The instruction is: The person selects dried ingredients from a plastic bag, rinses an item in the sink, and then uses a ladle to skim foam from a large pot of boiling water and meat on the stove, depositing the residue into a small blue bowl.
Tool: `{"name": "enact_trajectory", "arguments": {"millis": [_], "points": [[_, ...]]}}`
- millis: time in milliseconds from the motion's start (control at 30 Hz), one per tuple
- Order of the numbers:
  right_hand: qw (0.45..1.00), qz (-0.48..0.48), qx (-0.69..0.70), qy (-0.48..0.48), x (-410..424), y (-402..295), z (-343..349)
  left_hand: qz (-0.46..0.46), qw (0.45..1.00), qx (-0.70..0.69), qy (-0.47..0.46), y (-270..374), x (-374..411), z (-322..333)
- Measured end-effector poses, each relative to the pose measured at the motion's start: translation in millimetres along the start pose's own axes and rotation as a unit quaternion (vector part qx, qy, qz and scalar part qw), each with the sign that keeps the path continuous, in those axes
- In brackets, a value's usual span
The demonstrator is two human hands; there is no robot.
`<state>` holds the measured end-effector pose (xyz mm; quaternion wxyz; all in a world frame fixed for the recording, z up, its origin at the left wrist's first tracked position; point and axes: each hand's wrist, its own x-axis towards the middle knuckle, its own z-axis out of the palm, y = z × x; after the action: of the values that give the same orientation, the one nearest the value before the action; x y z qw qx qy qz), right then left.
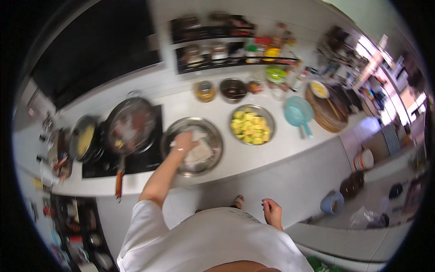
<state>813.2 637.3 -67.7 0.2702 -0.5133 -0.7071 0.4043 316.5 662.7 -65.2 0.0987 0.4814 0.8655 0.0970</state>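
My left hand [185, 141] reaches into a wide metal basin [217, 158] on the white counter. Its fingers grip a white cloth [200, 151] that lies folded in the basin; blur hides the exact hold. Low at my side hangs my right hand [273, 213], fingers curled in, with nothing visible in it. Left of the basin, a wok [134, 124] with reddish-brown pieces and cloudy liquid sits on a black cooktop [153, 163]. To the right is a metal bowl [270, 117] full of yellow-green chunks.
The wok's wooden handle [119, 185] juts past the counter's front edge. A dark pot [73, 142] stands farther left. Rightward are a teal strainer or scoop [299, 110] and a round wooden chopping board [326, 124] with a small bowl [318, 89]. Jars fill a wall rack [238, 63].
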Motion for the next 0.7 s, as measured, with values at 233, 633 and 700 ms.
{"name": "enact_trajectory", "arguments": {"millis": [233,633,700], "points": [[0.998,0.008,-0.025,0.053,76.8,39.7,-104.1,-0.001,0.999,-0.013,0.03,-33.4,33.2,21.5],[0.979,-0.04,0.127,-0.152,174.7,25.0,-69.1,-0.107,0.769,-0.622,0.1,100.0,-84.4,-36.0],[0.961,-0.086,0.176,-0.197,177.4,-14.0,-42.7,-0.145,0.678,-0.717,0.071,144.3,-103.2,-20.7]]}}
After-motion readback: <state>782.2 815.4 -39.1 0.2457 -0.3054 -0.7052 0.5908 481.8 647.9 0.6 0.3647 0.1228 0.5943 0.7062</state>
